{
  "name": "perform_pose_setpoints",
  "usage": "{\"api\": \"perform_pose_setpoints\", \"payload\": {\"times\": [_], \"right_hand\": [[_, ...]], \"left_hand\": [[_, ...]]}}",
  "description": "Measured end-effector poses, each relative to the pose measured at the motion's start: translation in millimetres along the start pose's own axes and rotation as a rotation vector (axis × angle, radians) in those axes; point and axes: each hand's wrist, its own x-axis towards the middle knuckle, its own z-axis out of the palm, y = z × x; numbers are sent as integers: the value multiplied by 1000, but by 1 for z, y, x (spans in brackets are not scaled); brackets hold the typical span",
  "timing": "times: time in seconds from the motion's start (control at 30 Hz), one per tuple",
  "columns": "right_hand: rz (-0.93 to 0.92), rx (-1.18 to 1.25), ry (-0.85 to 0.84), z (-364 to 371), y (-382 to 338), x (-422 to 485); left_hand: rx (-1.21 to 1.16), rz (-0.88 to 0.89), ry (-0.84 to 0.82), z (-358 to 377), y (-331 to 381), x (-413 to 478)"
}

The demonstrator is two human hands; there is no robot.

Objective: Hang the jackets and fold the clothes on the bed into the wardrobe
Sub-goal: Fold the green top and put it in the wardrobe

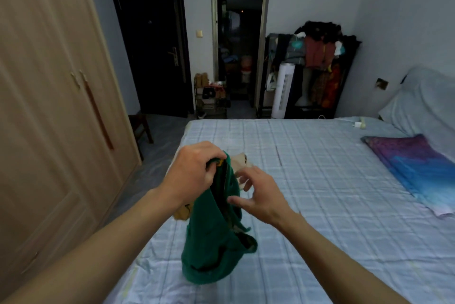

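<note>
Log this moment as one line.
left hand: grips green garment by its top | right hand: open, close beside it | garment: over bed | wardrobe: doors closed

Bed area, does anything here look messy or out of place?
Mostly the green garment: it hangs bunched and crumpled from the left hand, its lower end slumped on the bed. A white plug lies loose at the bed's far edge, and the corner clothes rack is heaped untidily.

Wardrobe (pixel 49 106) stands left of the bed (pixel 307 180) (clothes rack (pixel 320 69) behind).
</note>
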Motion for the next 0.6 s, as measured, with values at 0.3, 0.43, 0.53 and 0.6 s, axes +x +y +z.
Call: {"api": "perform_pose_setpoints", "payload": {"times": [0.3, 0.43, 0.53, 0.6], "right_hand": [[5, 82, 193, 29, -86, -33], [-14, 39, 252, 19, -103, -42], [17, 30, 251, 9, -102, -48], [64, 55, 284, -1, -100, -50]], "left_hand": [[-96, 7, 45, -31, 15, -49], [-121, 23, 49, -37, 24, -69], [-69, 27, 38, -41, 27, -81], [-16, 21, 26, -44, 28, -86]]}}
